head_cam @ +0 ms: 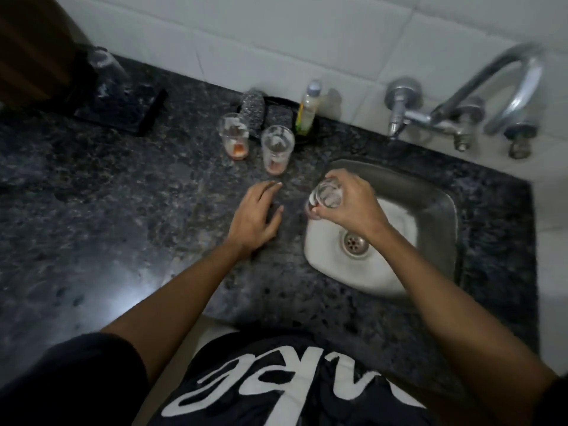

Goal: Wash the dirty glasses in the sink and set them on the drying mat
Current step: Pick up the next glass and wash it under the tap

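My right hand [353, 201] grips a clear glass [326, 196] from above, at the left rim of the steel sink [430, 210]. Reddish residue shows at the glass's bottom. Two more dirty glasses stand upright on the dark granite counter: one [234, 136] further back, one [276, 149] nearer, both with orange dregs. My left hand [256, 213] rests flat on the counter just left of the sink, fingers spread, holding nothing. A dark drying mat [123, 109] lies at the back left with a clear glass [103, 64] on it.
A chrome tap [479, 87] juts from the tiled wall above the sink; no water runs. A dish-soap bottle [309, 107] and a steel scrubber [252, 106] sit on a black tray by the wall. The sink drain [354, 242] is uncovered.
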